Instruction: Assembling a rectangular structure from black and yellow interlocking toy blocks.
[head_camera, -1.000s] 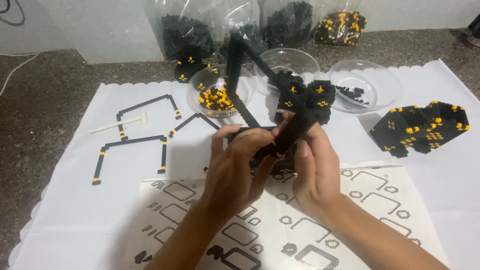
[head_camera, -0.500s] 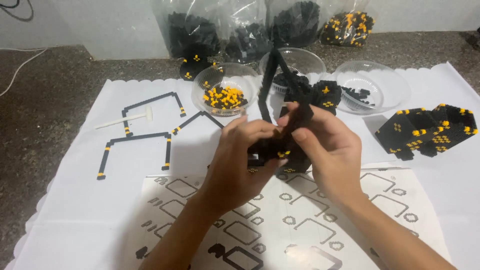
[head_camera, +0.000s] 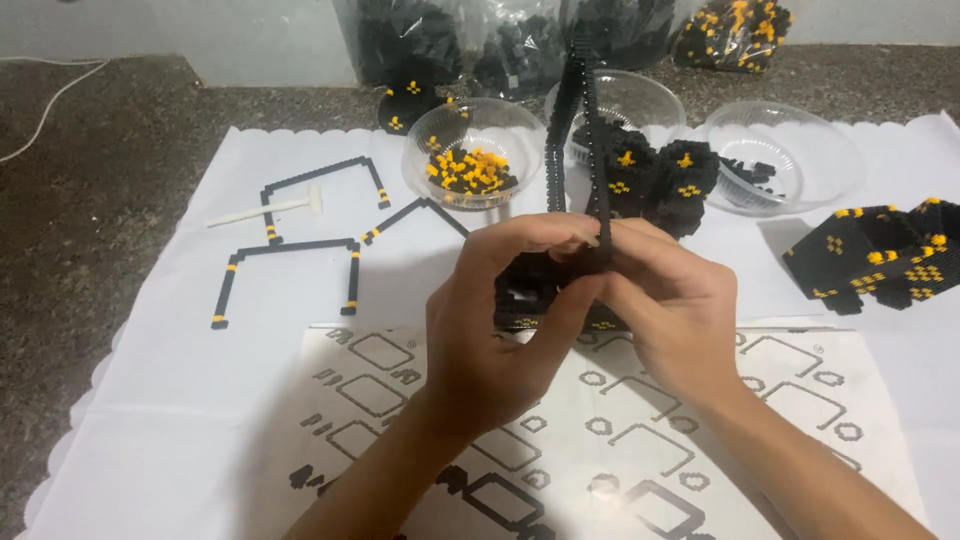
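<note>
Black brick strip (head_camera: 575, 130), a thin two-rail piece standing nearly upright, rises from between both hands at picture centre. We see the left hand (head_camera: 500, 320) closed around its lower end, fingers curled over the top, and the right hand (head_camera: 670, 310) pinching the same lower end from the other side; the fingertips of both hands meet there. Just behind and under the hands sits a black block assembly (head_camera: 530, 295) with small yellow dots, partly hidden.

Under the wrists lies a printed instruction sheet (head_camera: 400, 400) with outline shapes, on a white scalloped cloth (head_camera: 160, 380) spread over the dark speckled desk (head_camera: 80, 210).

To the left on the cloth: flat black strips with yellow ends (head_camera: 290, 265) bent into open frames, and a small white tool (head_camera: 265, 208).

Behind the hands: a clear bowl of yellow and black bricks (head_camera: 468, 165), a black-and-yellow built piece (head_camera: 655, 180), and another clear bowl (head_camera: 785, 160). Far right, well apart, another black-yellow built block (head_camera: 880, 255). Plastic bags of bricks (head_camera: 500, 40) line the back.
</note>
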